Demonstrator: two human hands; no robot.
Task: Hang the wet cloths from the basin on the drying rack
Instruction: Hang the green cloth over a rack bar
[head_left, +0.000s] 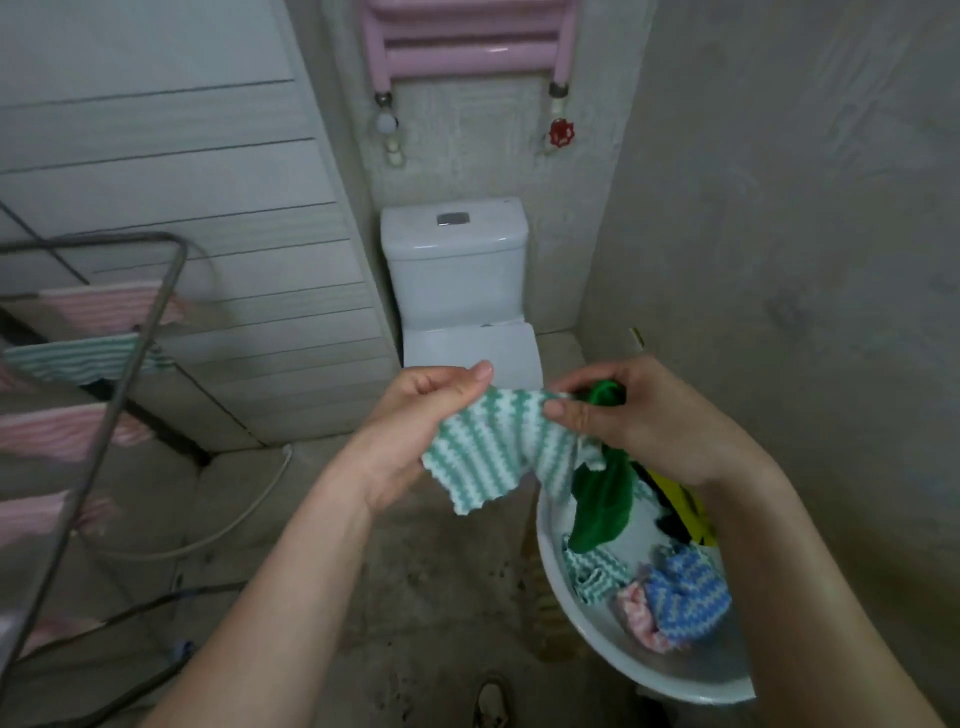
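Striped green-and-white cloth is held stretched left-to-right at frame centre, its top edge pinched by left hand and right hand, dark green cloth trailing into basin lower right; drying rack is found far left, nearer the left hand, open floor between.

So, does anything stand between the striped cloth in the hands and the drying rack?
No visible obstacle: open air lies between the green-striped cloth and the drying rack on the left. But the right hand also pinches a plain green cloth together with it.
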